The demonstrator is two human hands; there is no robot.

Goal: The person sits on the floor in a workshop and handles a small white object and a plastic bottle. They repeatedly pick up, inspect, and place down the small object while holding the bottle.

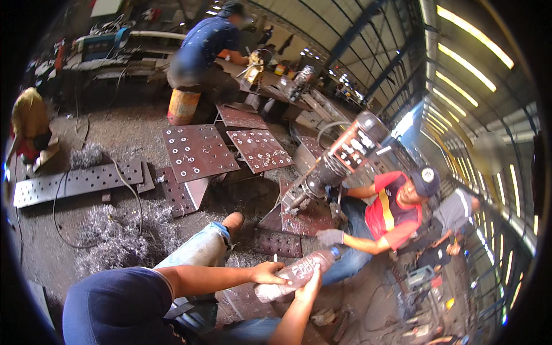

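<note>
A clear plastic bottle [299, 273] with a blue cap lies tilted in front of me, its cap end up and to the right. My left hand [270, 273] grips it near the base, fingers closed on its side. A small white stick [275, 258] shows by that hand; I cannot tell what it is. My right hand [309, 287] is closed round the bottle's near side, toward the cap. Beyond the bottle is a co-worker's gloved hand [330, 237], apart from it. A drilling machine [339, 152] stands upright on a brown steel plate [310, 218].
Brown drilled plates [198, 150] rest on supports ahead. A long perforated steel bar [80, 183] and heaps of metal shavings [123, 238] lie to the left, with a cable looping across. A co-worker in red [394, 210] sits at right; another person [210, 49] sits on a drum [183, 106].
</note>
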